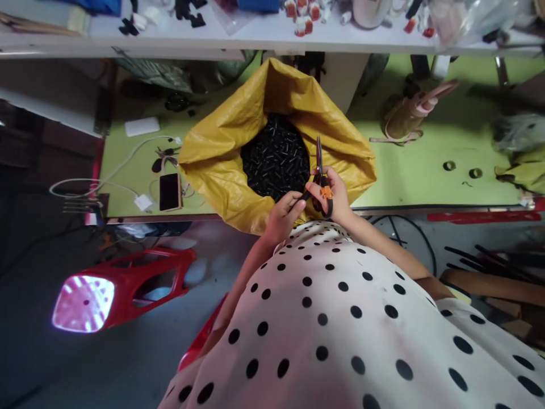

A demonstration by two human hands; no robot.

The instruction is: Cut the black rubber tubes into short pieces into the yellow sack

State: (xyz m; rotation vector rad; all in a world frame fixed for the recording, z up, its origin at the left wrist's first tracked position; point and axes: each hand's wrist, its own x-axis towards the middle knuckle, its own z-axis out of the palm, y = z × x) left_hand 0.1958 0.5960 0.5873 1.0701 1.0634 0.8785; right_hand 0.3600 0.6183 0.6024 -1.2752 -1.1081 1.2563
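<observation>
Head view: scissors [320,170] handles half hidden inside right hand [330,196], fingers closed around them. Blades pointing straight up over yellow bag [221,153]. Left hand [281,216] fingertips pinching lower handle.

The green bench [426,170] and yellow sack [238,147] are evenly and brightly lit, seemingly from overhead. The floor at lower left lies dim. Glare burns out the red stool [128,289] seat (pinkish white). Straight edges bow toward the corners, and the dotted garment [340,329] nearest the lens is soft.
</observation>
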